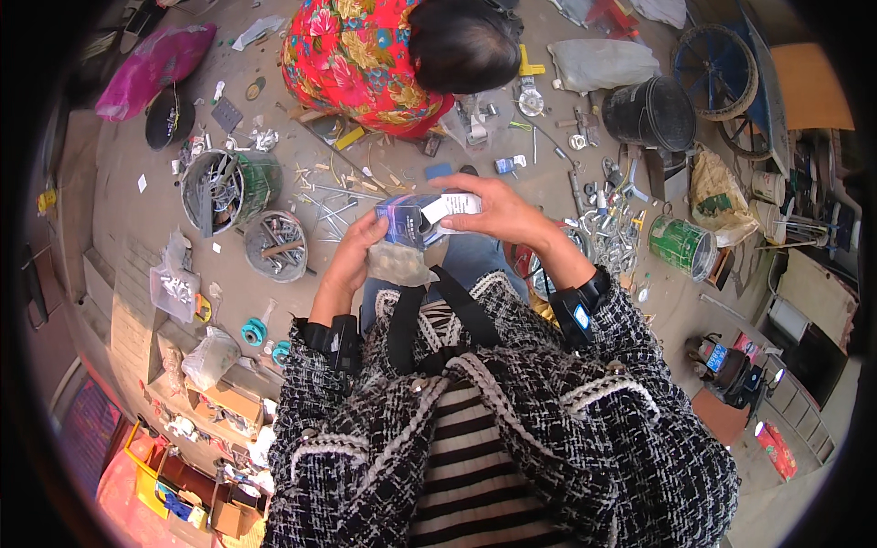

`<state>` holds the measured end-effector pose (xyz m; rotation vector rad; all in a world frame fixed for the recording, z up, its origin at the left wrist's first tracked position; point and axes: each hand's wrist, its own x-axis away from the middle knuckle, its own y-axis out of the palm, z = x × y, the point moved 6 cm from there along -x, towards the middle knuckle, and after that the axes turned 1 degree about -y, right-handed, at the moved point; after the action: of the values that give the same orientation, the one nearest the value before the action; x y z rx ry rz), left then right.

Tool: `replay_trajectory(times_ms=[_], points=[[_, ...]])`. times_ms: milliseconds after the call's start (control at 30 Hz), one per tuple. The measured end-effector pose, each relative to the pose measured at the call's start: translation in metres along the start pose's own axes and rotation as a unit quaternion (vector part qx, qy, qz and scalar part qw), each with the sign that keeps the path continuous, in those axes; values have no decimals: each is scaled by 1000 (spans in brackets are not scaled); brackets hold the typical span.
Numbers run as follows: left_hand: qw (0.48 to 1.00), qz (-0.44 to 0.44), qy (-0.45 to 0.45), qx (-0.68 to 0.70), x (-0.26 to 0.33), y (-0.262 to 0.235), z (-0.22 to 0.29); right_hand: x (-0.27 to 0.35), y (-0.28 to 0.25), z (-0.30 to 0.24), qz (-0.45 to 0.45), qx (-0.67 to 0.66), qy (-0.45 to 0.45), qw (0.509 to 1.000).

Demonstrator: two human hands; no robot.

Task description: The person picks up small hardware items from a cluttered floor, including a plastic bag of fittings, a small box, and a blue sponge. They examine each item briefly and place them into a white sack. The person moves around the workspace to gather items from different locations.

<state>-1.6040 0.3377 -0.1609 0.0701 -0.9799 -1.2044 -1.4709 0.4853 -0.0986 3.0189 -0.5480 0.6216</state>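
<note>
While the left hand [352, 256] cups the small blue box [406, 222] from below, the right hand [498, 212] pinches its white end flap [449, 206]; the box's long axis runs hand to hand, above the lap.

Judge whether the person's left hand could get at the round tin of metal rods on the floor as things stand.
Probably not at once: the left hand is occupied steadying the small blue box together with the right hand. The round tin lies open below, nothing covering it.
</note>
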Motion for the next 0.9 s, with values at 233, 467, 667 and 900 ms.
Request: replay_trajectory(times_ms=[233,467,667,900], points=[[994,-29,-39,100,20,-28,-22,28,33,10,110,-240,48,963],[982,-45,-35,179,12,-4,-45,40,20,-2,220,-137,-46,965],[984,-16,-36,175,4,36,-57,81,4,-48,203,413,-300,836],[987,-15,-41,158,3,78,-71,108,-14,-34,215,349,-230,883]])
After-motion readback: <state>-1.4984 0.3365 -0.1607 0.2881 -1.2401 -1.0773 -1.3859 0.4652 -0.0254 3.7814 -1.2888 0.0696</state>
